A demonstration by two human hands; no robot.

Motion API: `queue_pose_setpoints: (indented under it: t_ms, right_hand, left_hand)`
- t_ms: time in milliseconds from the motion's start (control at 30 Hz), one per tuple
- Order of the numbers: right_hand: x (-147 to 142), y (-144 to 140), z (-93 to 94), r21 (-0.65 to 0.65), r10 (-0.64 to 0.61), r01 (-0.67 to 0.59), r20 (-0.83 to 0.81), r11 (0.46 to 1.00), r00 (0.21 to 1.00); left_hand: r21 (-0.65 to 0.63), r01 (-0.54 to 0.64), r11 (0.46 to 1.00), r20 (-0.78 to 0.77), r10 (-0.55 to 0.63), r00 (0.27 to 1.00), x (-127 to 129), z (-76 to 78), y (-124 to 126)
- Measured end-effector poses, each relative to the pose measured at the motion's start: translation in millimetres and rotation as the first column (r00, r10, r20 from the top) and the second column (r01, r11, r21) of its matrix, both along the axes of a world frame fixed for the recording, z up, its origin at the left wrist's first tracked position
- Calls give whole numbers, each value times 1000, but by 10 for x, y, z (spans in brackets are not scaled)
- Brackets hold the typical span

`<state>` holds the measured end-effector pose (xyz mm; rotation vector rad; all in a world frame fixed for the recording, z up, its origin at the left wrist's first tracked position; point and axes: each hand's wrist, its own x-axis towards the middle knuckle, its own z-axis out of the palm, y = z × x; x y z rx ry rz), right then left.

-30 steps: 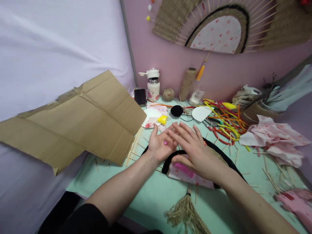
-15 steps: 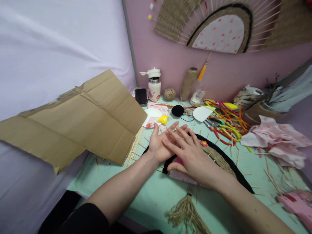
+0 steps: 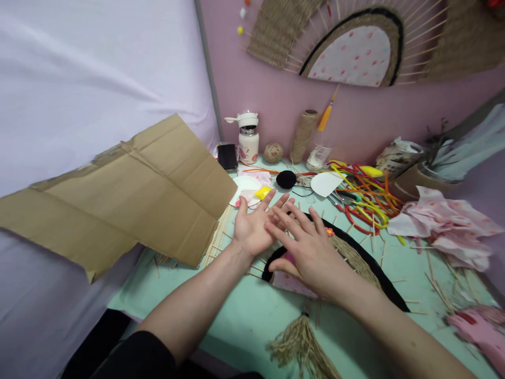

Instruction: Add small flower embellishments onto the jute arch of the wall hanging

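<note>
We hold our left hand [image 3: 254,231] palm up with fingers spread, maybe to make a flat spot under our right hand's [image 3: 313,255] loosely open fingers, can't tell if anything hides between, and the half circle [image 3: 361,267] lies below our right fingers.

The half-round piece [image 3: 360,265] is partly woven from rough string; the creased sheet [image 3: 158,195] is made of dull cardboard.

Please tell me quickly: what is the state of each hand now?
Left hand: open, palm up, nothing visible in it.
Right hand: open, palm down, fingers over the left; anything beneath them cannot be told.
</note>
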<state>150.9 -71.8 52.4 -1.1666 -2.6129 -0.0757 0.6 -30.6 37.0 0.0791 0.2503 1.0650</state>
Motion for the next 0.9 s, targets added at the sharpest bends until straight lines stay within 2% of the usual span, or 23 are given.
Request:
queue_pose_setpoints:
  t_ms: [67,167,267,367,467,533,633,733,833,900]
  right_hand:
    - [11,12,-18,19,-39,39,-12,999,999]
    - [5,2,1,-29,6,-7,-12,1000,1000]
    - [2,-12,49,-73,67,-67,-7,995,998]
    - [18,6,49,-39,0,0,-10,999,1000]
    - [17,23,18,-18,-50,50,-20,999,999]
    - [3,13,18,-45,-9,8,-20,999,1000]
    - [-4,-5,45,-80,65,-66,-15,995,998]
    - [17,14,40,-37,18,-19,-23,999,1000]
    - [23,42,-3,-11,-43,42,-34,999,999]
    - [13,42,-19,-30,-15,14,-36,999,999]
  left_hand:
    - [-9,39,999,-10,-39,999,12,4,-13]
    - [-36,98,995,-15,-99,995,40,0,-32]
    - [-11,52,999,4,-51,999,16,5,-12]
    - [12,17,1000,5,-18,1000,-11,11,6]
    - [-22,68,997,-18,-69,997,17,-2,-12]
    - [-33,100,994,-22,-101,995,36,-14,-20]
    - [1,66,998,-9,-66,998,13,-14,0]
    - [29,24,999,1,-24,1000,-16,-2,17]
    - [-19,69,997,-11,-69,998,21,-2,-14]
    - [-55,105,993,-10,-106,994,52,-2,-37]
